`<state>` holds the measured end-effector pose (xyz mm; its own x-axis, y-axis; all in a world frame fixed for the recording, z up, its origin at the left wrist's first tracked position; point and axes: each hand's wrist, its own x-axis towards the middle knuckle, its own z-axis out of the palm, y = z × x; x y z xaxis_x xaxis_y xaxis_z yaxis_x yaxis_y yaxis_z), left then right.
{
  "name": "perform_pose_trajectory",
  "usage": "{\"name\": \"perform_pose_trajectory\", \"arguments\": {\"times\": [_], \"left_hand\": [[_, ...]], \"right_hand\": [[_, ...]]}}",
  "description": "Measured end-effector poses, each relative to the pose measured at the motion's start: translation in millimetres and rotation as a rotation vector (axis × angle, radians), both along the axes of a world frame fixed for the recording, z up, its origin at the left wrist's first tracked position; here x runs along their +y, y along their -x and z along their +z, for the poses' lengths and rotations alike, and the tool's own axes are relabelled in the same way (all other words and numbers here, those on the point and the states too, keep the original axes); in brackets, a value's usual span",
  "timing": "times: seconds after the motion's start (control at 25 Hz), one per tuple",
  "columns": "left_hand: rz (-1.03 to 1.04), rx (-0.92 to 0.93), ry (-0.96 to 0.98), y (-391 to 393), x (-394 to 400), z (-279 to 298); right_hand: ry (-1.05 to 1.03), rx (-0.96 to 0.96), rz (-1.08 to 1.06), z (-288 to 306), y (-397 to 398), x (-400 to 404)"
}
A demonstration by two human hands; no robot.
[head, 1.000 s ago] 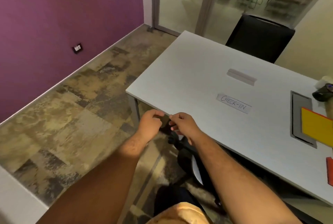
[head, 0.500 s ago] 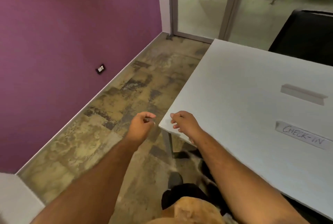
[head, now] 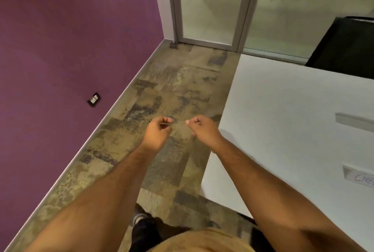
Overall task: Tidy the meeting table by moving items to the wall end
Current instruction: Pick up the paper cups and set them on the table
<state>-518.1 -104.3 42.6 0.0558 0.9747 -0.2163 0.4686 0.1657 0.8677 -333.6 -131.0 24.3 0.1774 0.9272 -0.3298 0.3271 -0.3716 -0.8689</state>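
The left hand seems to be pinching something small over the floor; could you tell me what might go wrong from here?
1. The left hand pinches a small dark item over the patterned carpet, not over the table; if dropped, it could be hard to spot there.
2. The item is too blurred to identify.
3. The right hand holds nothing visible, so it gives no support.

One white worktop (head: 283,110) carries two name strips (head: 353,121) (head: 359,176). One black chair (head: 348,47), one wall socket (head: 94,99), two hands (head: 156,132) (head: 204,129).
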Motion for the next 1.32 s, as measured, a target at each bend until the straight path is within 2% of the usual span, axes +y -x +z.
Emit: {"name": "perform_pose_trajectory", "arguments": {"times": [0.2,0.36,0.48,0.6,0.76,0.88,0.96,1.04,1.08,1.32], "left_hand": [[-0.131,-0.062,-0.009,22.2,118.7,-45.9],[-0.28,-0.048,-0.017,48.0,216.8,-47.9],[-0.473,-0.005,0.028,56.3,285.8,-44.7],[-0.503,0.014,0.039,37.9,332.4,-55.0],[-0.509,-0.066,0.062,-13.1,362.8,-64.1],[-0.583,-0.023,-0.062,-52.8,391.8,-62.6],[-0.626,-0.006,-0.026,-89.7,429.3,-61.1],[-0.588,-0.089,0.084,-140.5,477.2,-57.4],[-0.59,-0.096,0.066,-167.3,504.0,-53.1],[-0.781,0.105,-0.128,-308.6,625.1,-23.8]], "right_hand": [[-0.05,-0.04,-0.219,-27.2,31.7,83.3],[-0.028,-0.062,-0.415,-19.5,62.5,134.8],[0.001,-0.104,-0.522,-15.9,74.3,153.0],[0.037,-0.167,-0.603,-13.5,67.2,161.8],[0.045,-0.218,-0.732,-12.7,39.8,189.0],[0.027,-0.261,-0.844,-19.0,13.6,223.6],[0.056,-0.256,-0.893,-25.3,-11.1,254.0],[0.046,-0.236,-0.912,-32.2,-50.8,294.1],[0.028,-0.234,-0.896,-35.8,-74.9,318.0],[0.051,-0.238,-0.88,-26.4,-230.8,433.9]]}}
